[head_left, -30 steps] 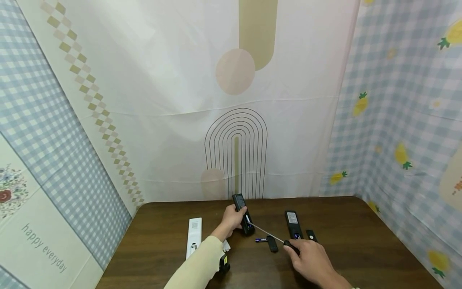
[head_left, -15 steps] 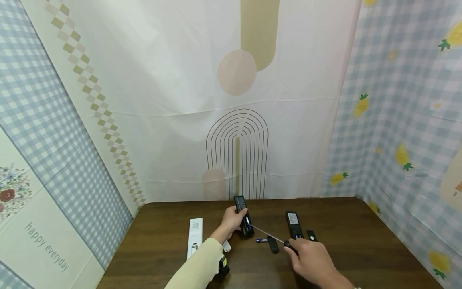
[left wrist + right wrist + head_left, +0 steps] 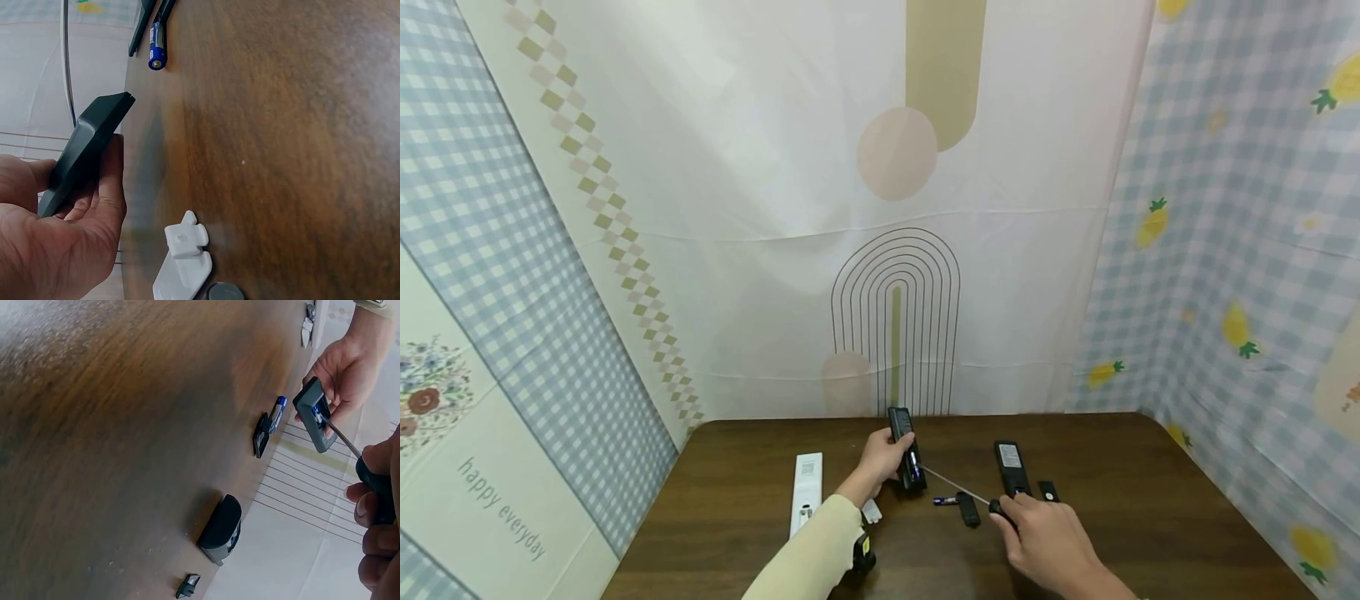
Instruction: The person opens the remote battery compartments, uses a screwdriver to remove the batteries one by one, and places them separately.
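Observation:
My left hand (image 3: 882, 455) grips a black remote control (image 3: 900, 425), raised off the table with its battery compartment showing. Inside it sits a blue battery (image 3: 317, 415). A screwdriver (image 3: 957, 485) is held by its dark handle in my right hand (image 3: 1047, 537); its thin metal shaft reaches left, and the tip is at the battery in the compartment. On the table below lie a loose blue battery (image 3: 157, 50) and, overlapping its end in the head view, a small black battery cover (image 3: 969, 511).
A second black remote (image 3: 1010, 460) lies near the right hand, with another small black cover (image 3: 1048, 492) beside it. Left of the left arm are a white remote (image 3: 806, 487) and a white cover (image 3: 184, 262). A black object with a yellow label (image 3: 864, 550) stands by the sleeve.
The head view has shifted slightly. Both hands keep nearly the same pose, with the screwdriver tip staying at the remote's battery compartment.

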### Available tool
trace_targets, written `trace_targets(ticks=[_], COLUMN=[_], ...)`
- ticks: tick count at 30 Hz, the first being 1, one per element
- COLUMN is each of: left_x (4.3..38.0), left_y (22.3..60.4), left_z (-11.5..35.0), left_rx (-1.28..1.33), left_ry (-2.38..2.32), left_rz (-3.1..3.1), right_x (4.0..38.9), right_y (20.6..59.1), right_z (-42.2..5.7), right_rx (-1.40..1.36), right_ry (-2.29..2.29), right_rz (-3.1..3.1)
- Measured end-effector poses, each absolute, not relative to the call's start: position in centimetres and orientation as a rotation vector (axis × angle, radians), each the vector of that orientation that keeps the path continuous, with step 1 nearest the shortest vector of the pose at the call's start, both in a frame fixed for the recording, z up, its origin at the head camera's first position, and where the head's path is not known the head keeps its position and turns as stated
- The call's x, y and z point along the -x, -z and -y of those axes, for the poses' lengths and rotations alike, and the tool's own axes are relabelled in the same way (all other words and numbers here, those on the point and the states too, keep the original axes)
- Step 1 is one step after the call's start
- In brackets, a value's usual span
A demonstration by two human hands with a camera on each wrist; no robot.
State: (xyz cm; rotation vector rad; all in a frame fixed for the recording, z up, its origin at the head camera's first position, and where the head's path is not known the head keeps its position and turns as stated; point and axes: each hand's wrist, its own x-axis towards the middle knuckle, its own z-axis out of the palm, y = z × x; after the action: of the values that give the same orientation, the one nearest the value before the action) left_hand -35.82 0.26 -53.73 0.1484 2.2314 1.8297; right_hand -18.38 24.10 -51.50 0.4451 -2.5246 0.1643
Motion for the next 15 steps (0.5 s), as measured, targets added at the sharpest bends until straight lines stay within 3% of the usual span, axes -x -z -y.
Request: trace_targets(ticks=[15], left_x=[35.23], left_y=[53.95], left_z=[0.24], left_rx=[-0.162], left_ry=[-1.849], left_rz=[-2.197], right_x=[18.06], right_y=[51.14], right_z=[-24.08], right_rx=[-0.467], right_ry=[-0.148], right_rz=[2.513])
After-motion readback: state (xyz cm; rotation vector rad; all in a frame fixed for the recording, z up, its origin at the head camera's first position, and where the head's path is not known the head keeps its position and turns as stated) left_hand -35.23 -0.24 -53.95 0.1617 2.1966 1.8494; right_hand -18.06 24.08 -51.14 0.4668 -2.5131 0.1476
